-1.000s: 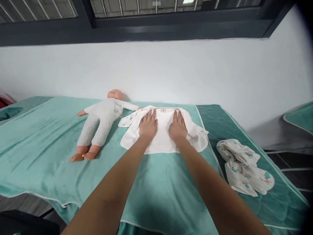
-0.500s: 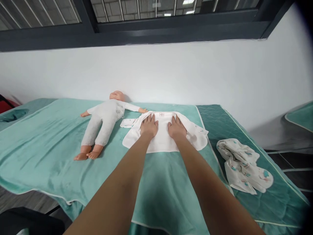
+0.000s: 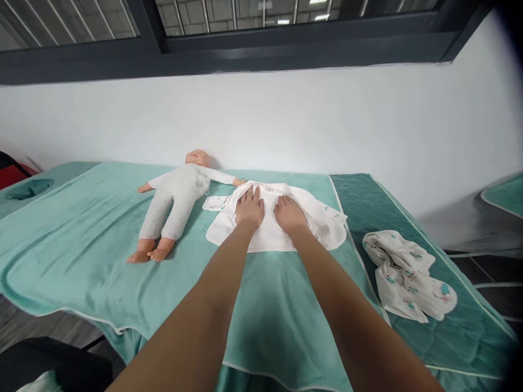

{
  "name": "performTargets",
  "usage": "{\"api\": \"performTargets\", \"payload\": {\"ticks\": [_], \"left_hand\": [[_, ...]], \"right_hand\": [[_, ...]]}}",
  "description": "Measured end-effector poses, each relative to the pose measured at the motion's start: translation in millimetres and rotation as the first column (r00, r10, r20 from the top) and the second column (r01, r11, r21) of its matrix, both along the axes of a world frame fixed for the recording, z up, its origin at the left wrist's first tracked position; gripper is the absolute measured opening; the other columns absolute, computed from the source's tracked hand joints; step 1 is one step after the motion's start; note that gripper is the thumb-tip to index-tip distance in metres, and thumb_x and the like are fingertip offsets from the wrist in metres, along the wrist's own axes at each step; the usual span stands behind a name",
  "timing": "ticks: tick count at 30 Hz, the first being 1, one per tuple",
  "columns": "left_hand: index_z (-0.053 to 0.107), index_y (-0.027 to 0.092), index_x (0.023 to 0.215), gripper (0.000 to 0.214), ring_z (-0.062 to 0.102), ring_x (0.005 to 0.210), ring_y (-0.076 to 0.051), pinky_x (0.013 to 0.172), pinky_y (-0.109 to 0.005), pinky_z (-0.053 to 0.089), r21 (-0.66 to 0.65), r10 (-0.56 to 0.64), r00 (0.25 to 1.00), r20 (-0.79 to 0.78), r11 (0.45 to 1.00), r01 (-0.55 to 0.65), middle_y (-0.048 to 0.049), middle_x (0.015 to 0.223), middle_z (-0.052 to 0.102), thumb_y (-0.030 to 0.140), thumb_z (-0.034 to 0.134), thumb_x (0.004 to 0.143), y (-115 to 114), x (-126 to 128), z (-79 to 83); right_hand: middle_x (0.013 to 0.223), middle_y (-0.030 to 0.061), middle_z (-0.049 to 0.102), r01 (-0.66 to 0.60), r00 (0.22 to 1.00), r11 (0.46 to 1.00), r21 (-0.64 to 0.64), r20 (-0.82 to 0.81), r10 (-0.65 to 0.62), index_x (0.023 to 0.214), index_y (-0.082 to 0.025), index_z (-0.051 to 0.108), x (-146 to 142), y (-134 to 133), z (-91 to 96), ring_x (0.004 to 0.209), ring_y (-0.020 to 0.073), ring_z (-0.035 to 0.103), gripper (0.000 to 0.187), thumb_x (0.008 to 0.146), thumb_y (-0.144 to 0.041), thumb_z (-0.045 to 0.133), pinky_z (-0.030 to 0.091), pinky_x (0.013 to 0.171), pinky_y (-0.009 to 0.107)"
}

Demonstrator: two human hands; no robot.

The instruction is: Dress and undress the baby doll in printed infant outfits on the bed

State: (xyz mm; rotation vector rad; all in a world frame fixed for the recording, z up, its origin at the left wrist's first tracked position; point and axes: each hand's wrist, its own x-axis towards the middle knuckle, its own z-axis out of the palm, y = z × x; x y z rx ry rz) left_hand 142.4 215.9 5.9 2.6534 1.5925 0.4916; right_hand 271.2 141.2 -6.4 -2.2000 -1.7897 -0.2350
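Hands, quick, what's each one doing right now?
Left hand: open, palm flat on the white baby garment.
Right hand: open, flat on the same garment, holding nothing.

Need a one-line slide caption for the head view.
Both hands, left hand and right hand, pressed flat on a white baby garment spread on a teal towel, beside a baby doll.

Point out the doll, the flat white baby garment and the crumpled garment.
doll (image 3: 176, 197): head view, torso.
flat white baby garment (image 3: 269, 235): head view, lower panel.
crumpled garment (image 3: 404, 275): head view, middle folds.
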Motion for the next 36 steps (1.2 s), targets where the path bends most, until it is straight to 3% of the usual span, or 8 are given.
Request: {"api": "performTargets", "payload": {"ticks": [4, 9, 14, 18, 21, 29, 36], "left_hand": [[0.032, 0.025, 0.155, 0.059, 0.027, 0.149, -0.026, 0.12, -0.047, 0.03, 0.019, -0.019, 1.0, 0.0, 1.0, 0.019, -0.0025, 0.165, 0.024, 0.041, 0.023, 0.099, -1.5, -0.6, 0.8], [0.041, 0.023, 0.151, 0.058, 0.029, 0.148, -0.028, 0.119, -0.048, 0.03, -0.008, -0.029, 0.999, -0.027, 1.0, 0.029, -0.0042, 0.163, 0.03, 0.041, 0.021, 0.099, -0.4, -0.7, 0.7], [0.037, 0.021, 0.153, 0.061, 0.032, 0.147, -0.027, 0.119, -0.049, 0.029, -0.13, -0.046, 0.995, -0.09, 0.991, 0.034, -0.0035, 0.162, 0.031, 0.041, 0.017, 0.099, 5.5, 1.6, -0.4], [0.029, 0.019, 0.156, 0.065, 0.027, 0.149, -0.027, 0.121, -0.049, 0.025, -0.17, -0.048, 0.993, -0.112, 0.985, 0.028, -0.0033, 0.164, 0.026, 0.045, 0.014, 0.099, 6.8, 2.6, 0.5], [0.027, 0.016, 0.157, 0.067, 0.027, 0.149, -0.027, 0.122, -0.049, 0.023, -0.174, -0.047, 0.993, -0.111, 0.984, 0.027, -0.0059, 0.164, 0.027, 0.046, 0.014, 0.099, 1.6, 0.3, 1.6], [0.028, 0.011, 0.156, 0.068, 0.017, 0.153, -0.025, 0.125, -0.044, 0.011, -0.149, -0.075, 0.99, -0.121, 0.987, 0.056, -0.011, 0.165, 0.02, 0.046, 0.016, 0.099, -29.3, -20.7, 0.0], [0.031, 0.016, 0.155, 0.065, 0.015, 0.154, -0.025, 0.125, -0.044, 0.011, -0.15, -0.114, 0.986, -0.12, 0.984, 0.096, -0.008, 0.165, 0.021, 0.045, 0.016, 0.1, -50.0, -39.8, 2.3]], "right_hand": [[0.153, 0.0244, 0.04, 0.065, 0.997, 0.996, -0.055, -0.045, -0.068, 0.146, 0.006, 0.04, 6.7, 5.9, -3.8, 0.145, 0.0296, 0.033, 0.06, 0.101, -0.033, 0.031, 0.022, 0.12, 0.038], [0.163, 0.0169, 0.021, 0.114, 0.975, 0.978, -0.174, -0.168, -0.143, 0.154, 0.0, 0.026, 12.2, 10.2, -3.2, 0.151, 0.0263, 0.022, 0.068, 0.101, -0.043, 0.027, 0.015, 0.123, 0.036], [0.162, 0.0188, 0.025, 0.114, 0.981, 0.982, -0.153, -0.141, -0.136, 0.153, 0.002, 0.029, 8.9, 7.7, -0.6, 0.15, 0.0261, 0.024, 0.066, 0.101, -0.039, 0.025, 0.016, 0.123, 0.037], [0.159, 0.0191, 0.032, -0.041, 0.999, 0.998, -0.051, -0.011, 0.041, 0.146, 0.002, 0.042, 2.9, 0.1, 0.6, 0.15, 0.0248, 0.022, 0.057, 0.101, -0.028, 0.026, 0.012, 0.123, 0.039], [0.158, 0.0152, 0.036, -0.139, 0.99, 0.987, -0.075, 0.013, 0.141, 0.147, -0.003, 0.043, -0.2, -8.8, 0.8, 0.149, 0.023, 0.026, 0.055, 0.102, -0.029, 0.026, 0.014, 0.123, 0.038], [0.162, 0.0138, 0.026, -0.075, 0.997, 0.985, -0.154, -0.022, 0.073, 0.152, -0.005, 0.035, -5.2, -48.9, 0.5, 0.15, 0.0242, 0.024, 0.06, 0.104, -0.04, 0.024, 0.02, 0.121, 0.039], [0.163, 0.0125, 0.025, 0.004, 1.0, 0.984, -0.178, -0.021, -0.008, 0.154, -0.01, 0.032, -15.0, -84.9, 1.3, 0.151, 0.0252, 0.022, 0.061, 0.104, -0.042, 0.021, 0.021, 0.12, 0.043]]}}
